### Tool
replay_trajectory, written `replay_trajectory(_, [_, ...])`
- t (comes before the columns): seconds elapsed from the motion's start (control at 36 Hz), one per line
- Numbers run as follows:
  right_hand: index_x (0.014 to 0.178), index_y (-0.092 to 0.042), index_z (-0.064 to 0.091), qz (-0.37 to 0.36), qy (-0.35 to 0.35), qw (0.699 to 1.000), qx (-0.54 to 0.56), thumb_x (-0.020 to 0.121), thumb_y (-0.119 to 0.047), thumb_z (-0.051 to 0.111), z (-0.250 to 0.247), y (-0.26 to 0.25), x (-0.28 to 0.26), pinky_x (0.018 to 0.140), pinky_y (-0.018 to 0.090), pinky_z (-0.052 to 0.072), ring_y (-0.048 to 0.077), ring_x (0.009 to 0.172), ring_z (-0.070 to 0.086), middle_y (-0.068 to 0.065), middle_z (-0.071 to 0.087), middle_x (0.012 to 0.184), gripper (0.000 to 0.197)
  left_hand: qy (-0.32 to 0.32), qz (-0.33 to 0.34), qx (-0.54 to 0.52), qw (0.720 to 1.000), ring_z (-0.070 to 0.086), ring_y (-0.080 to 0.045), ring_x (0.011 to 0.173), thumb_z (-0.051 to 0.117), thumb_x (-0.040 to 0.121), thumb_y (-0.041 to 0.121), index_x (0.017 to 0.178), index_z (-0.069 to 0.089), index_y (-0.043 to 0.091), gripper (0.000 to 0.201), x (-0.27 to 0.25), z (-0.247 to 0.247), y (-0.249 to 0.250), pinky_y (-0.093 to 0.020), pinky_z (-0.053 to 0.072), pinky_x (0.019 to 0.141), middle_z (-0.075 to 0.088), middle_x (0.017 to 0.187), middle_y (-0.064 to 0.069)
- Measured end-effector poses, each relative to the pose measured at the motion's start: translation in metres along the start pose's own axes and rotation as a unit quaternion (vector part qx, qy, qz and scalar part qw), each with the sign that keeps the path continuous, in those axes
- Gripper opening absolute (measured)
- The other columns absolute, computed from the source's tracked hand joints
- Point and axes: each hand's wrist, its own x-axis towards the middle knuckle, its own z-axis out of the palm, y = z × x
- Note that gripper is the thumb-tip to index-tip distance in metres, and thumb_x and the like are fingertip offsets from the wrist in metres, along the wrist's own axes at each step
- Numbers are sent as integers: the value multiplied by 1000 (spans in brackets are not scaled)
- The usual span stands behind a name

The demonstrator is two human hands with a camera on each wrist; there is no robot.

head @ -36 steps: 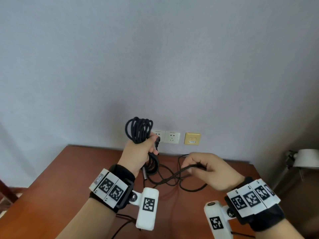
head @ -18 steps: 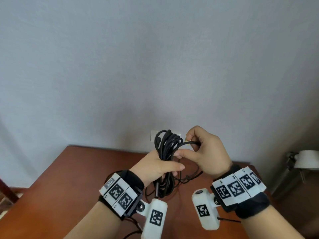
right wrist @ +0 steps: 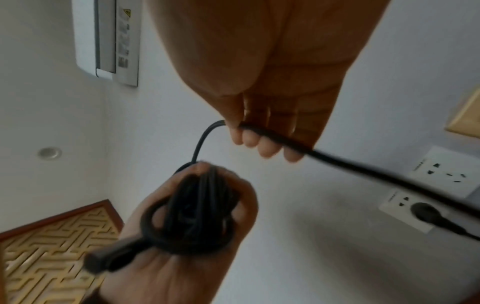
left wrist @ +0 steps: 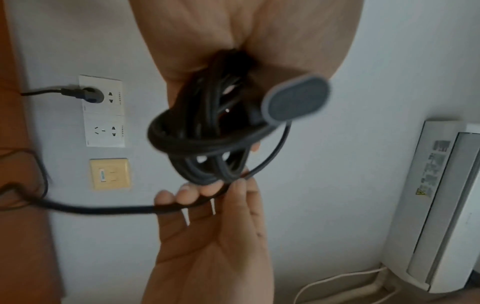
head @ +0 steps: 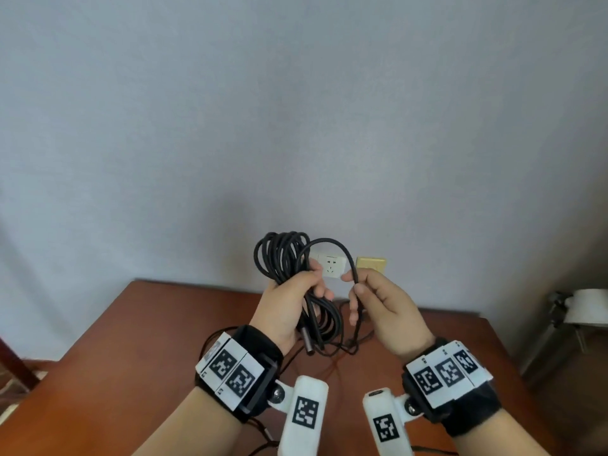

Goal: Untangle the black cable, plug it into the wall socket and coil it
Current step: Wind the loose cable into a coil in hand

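Note:
My left hand grips a bundle of black cable loops, held up in front of the wall. A metal-tipped cable end hangs below that fist. My right hand pinches one strand that arcs over from the bundle, just right of it. From there the cable drops to the table and lies in loose curves. In the left wrist view the black plug sits in the white wall socket. The right wrist view shows the strand running from my fingers toward that plug.
A second white socket and a yellow wall plate sit on the wall behind my hands. The brown table reaches the wall. A white floor-standing air conditioner stands to the right.
My right hand lifted a strand off the table, brought it up to the bundle, then drew it out to the right as a new loop. My left hand shifted slightly right.

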Motion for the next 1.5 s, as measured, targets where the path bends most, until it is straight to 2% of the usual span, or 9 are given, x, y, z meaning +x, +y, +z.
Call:
replay_trajectory(0.17, [121,-39,54,-80,2,988,-134,95,-14,38,3,-8,0,88,9,41,-5,102,58,-20,65,107,40,-34,-37,34,998,63,-18,64,60,82,-2,93,74,15,25,-4,2,-12,-25,51,54,68,87,-13])
replay_trajectory(0.28, [128,-19,55,-80,-40,976,-201,90,-12,38,4,-2,-1,81,9,40,-2,89,53,-6,58,94,42,-35,-61,1,998,62,-17,64,50,88,-11,117,62,7,37,-2,3,-15,-25,53,60,63,78,-10])
replay_trajectory(0.5, [95,-29,66,-28,88,993,-78,86,-5,63,7,-8,-2,70,16,49,0,73,63,-13,66,72,25,-58,-78,8,995,63,-26,76,66,73,6,95,71,9,22,-2,6,-16,-40,50,80,59,95,-22])
replay_trajectory(0.69, [91,-24,70,-43,14,998,-51,88,2,57,4,-6,-2,78,12,46,2,84,63,-7,68,89,29,-58,-89,-10,994,68,-20,75,53,90,1,120,65,11,34,0,5,-17,-30,55,63,67,98,-15])
replay_trajectory(0.89, [107,-29,70,-17,-85,996,31,85,-3,44,0,-4,-6,93,14,43,-1,105,58,-22,63,106,43,-58,-109,-8,992,63,-30,95,71,74,18,119,66,7,46,2,2,-18,-39,55,80,63,118,-25])
replay_trajectory(1.0, [106,-14,61,50,-82,989,113,95,5,42,2,-2,-6,62,11,48,-3,71,61,-6,65,90,29,-43,-139,-51,988,58,-32,111,79,64,30,122,64,3,65,4,4,-16,-47,48,98,53,136,-24])
replay_trajectory(1.08, [94,-8,55,73,-80,984,143,95,-3,47,4,6,-11,53,16,44,4,55,53,-7,61,69,9,-7,-141,-103,985,65,-25,107,61,87,30,103,75,7,31,7,4,-10,-53,45,98,66,123,-12])
replay_trajectory(1.25, [80,-27,62,45,-96,994,-37,90,-29,49,2,39,-18,76,24,46,9,71,57,-8,61,69,17,72,-75,-215,971,70,-17,80,52,96,18,77,54,11,21,15,-2,3,-36,58,74,58,61,2])
replay_trajectory(1.5, [75,-25,52,42,-43,980,-191,92,-41,44,-18,72,-23,69,30,43,9,69,52,-4,55,71,25,148,-52,-248,956,60,-12,53,56,95,16,72,51,15,24,16,-11,6,-28,57,55,47,58,3])
